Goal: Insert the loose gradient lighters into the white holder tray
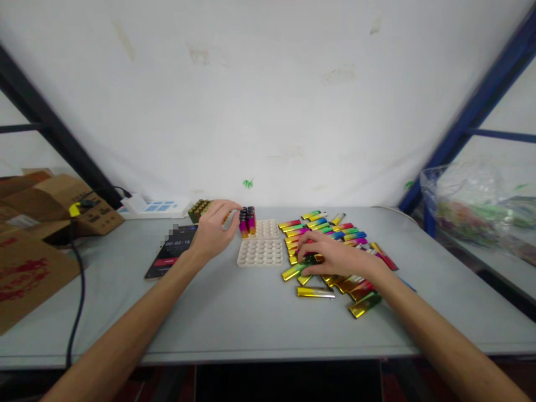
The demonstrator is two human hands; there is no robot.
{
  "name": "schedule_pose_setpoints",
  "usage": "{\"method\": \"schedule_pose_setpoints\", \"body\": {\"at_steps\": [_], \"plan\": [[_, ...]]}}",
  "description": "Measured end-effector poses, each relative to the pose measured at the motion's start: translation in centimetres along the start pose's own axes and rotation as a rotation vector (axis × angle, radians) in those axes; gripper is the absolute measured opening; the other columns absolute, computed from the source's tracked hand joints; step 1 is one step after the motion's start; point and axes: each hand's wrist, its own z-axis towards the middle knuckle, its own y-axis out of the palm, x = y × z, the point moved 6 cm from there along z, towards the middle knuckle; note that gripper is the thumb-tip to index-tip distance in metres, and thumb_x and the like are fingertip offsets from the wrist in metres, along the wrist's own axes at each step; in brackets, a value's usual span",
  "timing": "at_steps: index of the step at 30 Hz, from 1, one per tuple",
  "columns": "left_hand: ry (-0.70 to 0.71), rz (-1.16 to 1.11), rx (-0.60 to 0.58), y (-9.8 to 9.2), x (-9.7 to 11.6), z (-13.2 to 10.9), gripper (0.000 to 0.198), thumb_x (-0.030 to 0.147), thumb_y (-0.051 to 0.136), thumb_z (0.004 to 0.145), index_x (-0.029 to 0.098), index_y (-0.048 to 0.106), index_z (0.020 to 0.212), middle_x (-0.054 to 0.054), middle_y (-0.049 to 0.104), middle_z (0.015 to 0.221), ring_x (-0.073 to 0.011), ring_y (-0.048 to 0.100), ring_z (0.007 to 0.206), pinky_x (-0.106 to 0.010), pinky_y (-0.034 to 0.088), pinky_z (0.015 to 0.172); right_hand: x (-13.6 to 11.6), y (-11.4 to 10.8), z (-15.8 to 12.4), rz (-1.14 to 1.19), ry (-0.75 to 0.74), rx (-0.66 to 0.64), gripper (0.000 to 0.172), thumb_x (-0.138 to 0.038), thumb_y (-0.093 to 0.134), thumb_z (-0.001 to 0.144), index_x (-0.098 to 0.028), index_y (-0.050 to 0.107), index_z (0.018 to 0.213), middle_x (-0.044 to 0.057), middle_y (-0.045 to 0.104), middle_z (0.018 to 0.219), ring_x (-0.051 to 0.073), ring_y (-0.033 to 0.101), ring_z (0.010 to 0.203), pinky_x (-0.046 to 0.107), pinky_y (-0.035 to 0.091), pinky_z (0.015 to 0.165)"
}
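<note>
My left hand (215, 226) is closed in a pinch, its thumb and forefinger at the black top of one of the upright lighters. Several purple-and-orange lighters (247, 223) stand there in the left part of the rear white tray (268, 229), which has round hollows. Directly in front of it lies a second white tray (259, 253) with nothing in its hollows. My right hand (324, 254) reaches into a loose pile of shiny lighters (347, 236), its fingers curled around a dark green lighter (309, 260). The palm and wrist cover part of the pile.
A phone (173, 251) showing a timer lies left of my left forearm. Upright gold lighters (199, 207) stand behind that hand, near a white power strip (161, 208). Cardboard boxes (37, 268) and a black cable (79, 290) occupy the left; a clear plastic bag (473, 206) sits at right.
</note>
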Motion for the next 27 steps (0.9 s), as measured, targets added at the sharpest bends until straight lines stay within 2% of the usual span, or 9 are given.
{"method": "schedule_pose_setpoints", "body": {"at_steps": [7, 11, 15, 20, 24, 27], "plan": [[0.013, -0.020, 0.015, -0.1, 0.3, 0.0, 0.013, 0.014, 0.055, 0.096, 0.017, 0.067, 0.100, -0.007, 0.071, 0.097, -0.0202, 0.065, 0.098, -0.036, 0.052, 0.094, 0.8, 0.8, 0.0, 0.008, 0.031, -0.037, 0.026, -0.046, 0.068, 0.094, -0.021, 0.072, 0.099, 0.011, 0.058, 0.127, 0.027, 0.050, 0.130, 0.045, 0.036, 0.115], [0.008, -0.021, 0.007, 0.0, 0.3, 0.0, 0.013, 0.014, 0.054, 0.096, 0.017, 0.066, 0.100, -0.007, 0.071, 0.098, -0.0200, 0.065, 0.098, -0.035, 0.052, 0.094, 1.0, 1.1, 0.0, -0.023, 0.054, -0.032, 0.029, -0.048, 0.067, 0.094, -0.020, 0.071, 0.101, 0.012, 0.056, 0.132, 0.029, 0.047, 0.134, 0.047, 0.035, 0.117], [-0.004, -0.024, -0.007, 0.1, 0.2, -0.1, 0.014, 0.015, 0.054, 0.096, 0.018, 0.066, 0.100, -0.006, 0.071, 0.098, -0.0204, 0.066, 0.099, -0.036, 0.052, 0.095, 0.8, 1.3, -0.1, -0.020, 0.041, -0.010, 0.025, -0.044, 0.068, 0.094, -0.019, 0.069, 0.101, 0.013, 0.056, 0.136, 0.029, 0.049, 0.133, 0.048, 0.039, 0.115], [-0.020, -0.028, -0.016, 0.2, 0.1, -0.1, 0.015, 0.016, 0.053, 0.095, 0.019, 0.067, 0.100, -0.006, 0.071, 0.098, -0.0210, 0.066, 0.099, -0.037, 0.052, 0.096, 0.4, -0.4, 0.0, 0.134, 0.000, 0.179, 0.017, -0.037, 0.069, 0.094, -0.021, 0.066, 0.102, 0.011, 0.062, 0.128, 0.026, 0.056, 0.125, 0.045, 0.045, 0.109], [-0.027, -0.028, -0.022, 0.2, 0.2, 0.0, 0.014, 0.016, 0.053, 0.095, 0.019, 0.067, 0.099, -0.007, 0.071, 0.098, -0.0213, 0.066, 0.098, -0.038, 0.052, 0.095, 0.7, -1.8, 0.2, 0.480, 0.088, 0.334, 0.022, -0.038, 0.073, 0.090, -0.022, 0.067, 0.104, 0.007, 0.069, 0.110, 0.022, 0.066, 0.105, 0.041, 0.053, 0.097], [-0.009, -0.029, -0.023, 0.2, 0.4, 0.0, 0.015, 0.016, 0.053, 0.095, 0.019, 0.067, 0.099, -0.007, 0.071, 0.097, -0.0211, 0.066, 0.097, -0.037, 0.052, 0.094, 1.2, -2.0, 0.1, 0.724, 0.165, 0.442, 0.027, -0.041, 0.079, 0.085, -0.021, 0.069, 0.100, 0.007, 0.070, 0.107, 0.021, 0.068, 0.099, 0.039, 0.056, 0.089]]}}
